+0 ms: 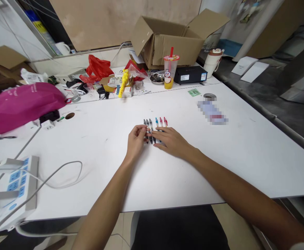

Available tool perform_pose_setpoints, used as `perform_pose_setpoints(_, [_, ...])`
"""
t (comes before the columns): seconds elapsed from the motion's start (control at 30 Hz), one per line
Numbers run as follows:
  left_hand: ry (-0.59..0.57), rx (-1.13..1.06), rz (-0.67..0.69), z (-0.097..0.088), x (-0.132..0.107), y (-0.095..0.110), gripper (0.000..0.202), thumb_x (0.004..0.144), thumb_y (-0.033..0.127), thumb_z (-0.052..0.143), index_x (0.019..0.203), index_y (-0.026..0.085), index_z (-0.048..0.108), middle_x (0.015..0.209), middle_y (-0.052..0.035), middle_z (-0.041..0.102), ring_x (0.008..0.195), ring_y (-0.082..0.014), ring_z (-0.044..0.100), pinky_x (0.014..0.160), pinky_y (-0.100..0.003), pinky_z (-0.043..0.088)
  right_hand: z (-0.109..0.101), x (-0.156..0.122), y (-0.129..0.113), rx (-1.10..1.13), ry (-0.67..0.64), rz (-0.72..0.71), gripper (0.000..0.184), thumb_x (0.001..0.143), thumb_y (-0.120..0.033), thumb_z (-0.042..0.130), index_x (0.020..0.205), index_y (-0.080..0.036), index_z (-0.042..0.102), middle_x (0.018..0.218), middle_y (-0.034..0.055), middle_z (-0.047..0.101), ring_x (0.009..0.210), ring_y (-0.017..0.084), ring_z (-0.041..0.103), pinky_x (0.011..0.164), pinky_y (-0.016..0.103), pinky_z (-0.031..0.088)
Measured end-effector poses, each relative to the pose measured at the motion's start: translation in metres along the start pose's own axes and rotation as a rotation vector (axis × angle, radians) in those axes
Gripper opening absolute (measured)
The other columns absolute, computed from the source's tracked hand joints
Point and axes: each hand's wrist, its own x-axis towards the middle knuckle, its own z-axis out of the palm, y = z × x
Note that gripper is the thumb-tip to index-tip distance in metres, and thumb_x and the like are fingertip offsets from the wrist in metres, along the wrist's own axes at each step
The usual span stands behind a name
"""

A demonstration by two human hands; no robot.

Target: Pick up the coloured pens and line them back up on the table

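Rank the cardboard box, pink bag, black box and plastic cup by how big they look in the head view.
1. pink bag and cardboard box: too alike to split, bag nearer
2. black box
3. plastic cup
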Motion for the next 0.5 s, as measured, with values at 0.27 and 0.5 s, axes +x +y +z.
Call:
perform_pose_setpoints(0.27, [0.005, 0.011, 0.004, -0.001, 0.000, 0.000, 0.016, 0.091, 0.033, 0.062, 0.099, 0.019, 0.065, 0.103, -0.0080, 0.073, 0.080, -0.0154, 0.068, 0.065, -0.027, 0.053, 0.001, 0.002, 0.003, -0.007, 0.009, -0.007, 0.032, 0.103, -0.033, 0.058, 0.132, -0.026, 0.069, 0.137, 0.0034, 0.071, 0.128, 0.028, 0.060, 0.101, 0.046, 0.046])
perform_pose_setpoints(0.5, [0.009, 0.000, -0.001, -0.001, 0.000, 0.000, 0.016, 0.091, 0.034, 0.064, 0.099, 0.019, 0.065, 0.103, -0.0080, 0.072, 0.078, -0.0146, 0.068, 0.064, -0.026, 0.053, -0.005, 0.000, 0.010, 0.067, 0.092, -0.004, 0.029, 0.104, -0.034, 0.055, 0.125, -0.028, 0.074, 0.130, 0.0077, 0.072, 0.121, 0.028, 0.059, 0.097, 0.045, 0.046])
